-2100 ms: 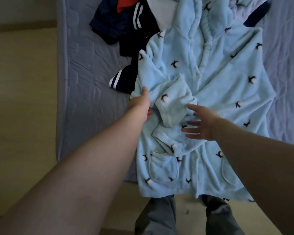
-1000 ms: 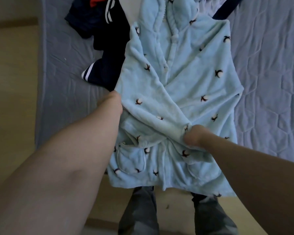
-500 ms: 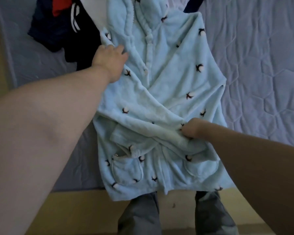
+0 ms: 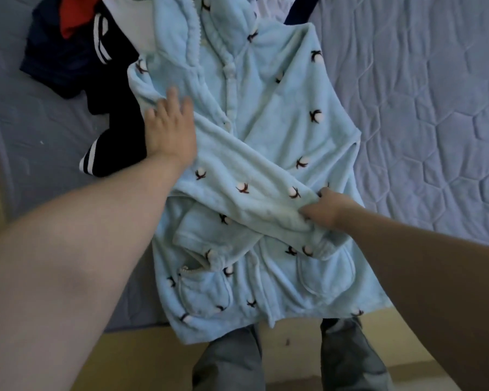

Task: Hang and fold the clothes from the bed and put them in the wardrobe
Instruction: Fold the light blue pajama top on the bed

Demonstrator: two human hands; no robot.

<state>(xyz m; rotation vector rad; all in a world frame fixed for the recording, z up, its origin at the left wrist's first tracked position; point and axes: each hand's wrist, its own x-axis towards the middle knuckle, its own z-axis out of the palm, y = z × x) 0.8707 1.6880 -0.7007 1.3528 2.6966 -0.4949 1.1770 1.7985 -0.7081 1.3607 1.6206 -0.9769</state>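
Two hands are recorded on one light-blue fleece robe (image 4: pixel 268 131), patterned with small dark-and-white motifs and laid front-up on the quilted bed (image 4: pixel 424 108). The robe's hem is seen past the mattress edge, over the yellowish floor (image 4: pixel 141 359). One sleeve (image 4: pixel 246 193) is folded diagonally across the robe's front, from its left shoulder down toward its right side. The left hand (image 4: pixel 171 131) is laid flat on the robe's left shoulder, fingers straight and slightly spread, nothing held. The right hand (image 4: pixel 326 210) is placed at the robe's right side, fingers curled into the sleeve near its cuff end; the thumb appears tucked under the fabric, though this is poorly visible. Dark navy clothes (image 4: pixel 116 136) with white stripes are noted touching the robe's left edge, with a red garment (image 4: pixel 74 15) and a white garment (image 4: pixel 139 24) up and left of the robe's collar. Grey trouser legs (image 4: pixel 229 362) are visible just below the robe's hem.
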